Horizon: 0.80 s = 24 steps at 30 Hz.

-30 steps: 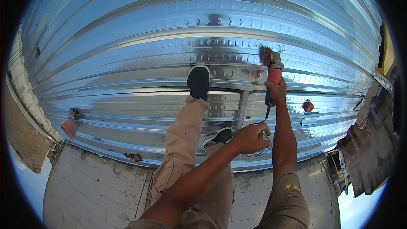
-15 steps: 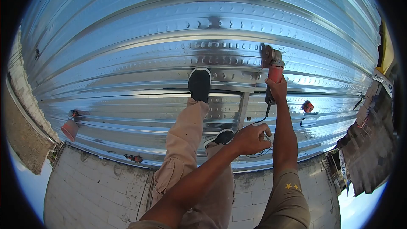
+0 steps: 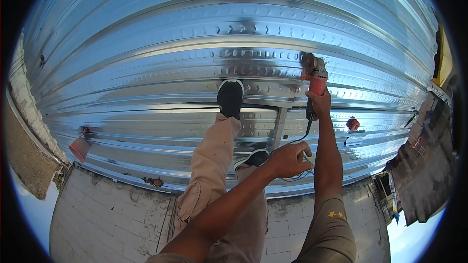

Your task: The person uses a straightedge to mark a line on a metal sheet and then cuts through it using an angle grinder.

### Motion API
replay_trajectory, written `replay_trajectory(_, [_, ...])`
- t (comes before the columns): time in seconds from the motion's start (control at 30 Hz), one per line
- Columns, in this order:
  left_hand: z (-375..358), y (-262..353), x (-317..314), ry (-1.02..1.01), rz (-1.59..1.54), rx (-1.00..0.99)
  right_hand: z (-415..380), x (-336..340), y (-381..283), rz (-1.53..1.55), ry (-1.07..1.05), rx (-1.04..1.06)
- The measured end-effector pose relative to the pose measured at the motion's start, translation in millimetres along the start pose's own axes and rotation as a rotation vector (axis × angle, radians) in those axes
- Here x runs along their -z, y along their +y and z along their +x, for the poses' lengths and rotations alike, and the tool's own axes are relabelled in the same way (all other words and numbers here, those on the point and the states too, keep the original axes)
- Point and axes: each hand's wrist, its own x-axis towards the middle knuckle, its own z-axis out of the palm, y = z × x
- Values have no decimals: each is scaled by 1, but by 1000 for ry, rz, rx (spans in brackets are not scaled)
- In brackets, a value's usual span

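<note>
My right hand [image 3: 319, 102] is wrapped round the red and black body of an angle grinder [image 3: 317, 85]. The grinder's disc meets the ribbed metal decking [image 3: 273, 70], and small orange sparks show just below it. A black cord [image 3: 308, 127] runs down from the tool's rear. Lower and to the left, my left hand [image 3: 288, 160] has its fingers curled round thin coils of the cord.
A pink bucket [image 3: 79, 149] stands on the decking at the left. A red tool [image 3: 153, 181] lies near the lower edge, and a red object [image 3: 353, 123] sits at the right. A block wall [image 3: 112, 214] runs below. My shoe [image 3: 230, 98] rests on the metal.
Orange sparks now show at the grinder's disc. The grinder has shifted very slightly to the right and down; my left hand has hardly moved.
</note>
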Motion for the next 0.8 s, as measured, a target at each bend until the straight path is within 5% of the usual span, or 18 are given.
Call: replay_trajectory(0.8, [-1,6,8,-5,-14,-10,9,0,-8,-4,24,9])
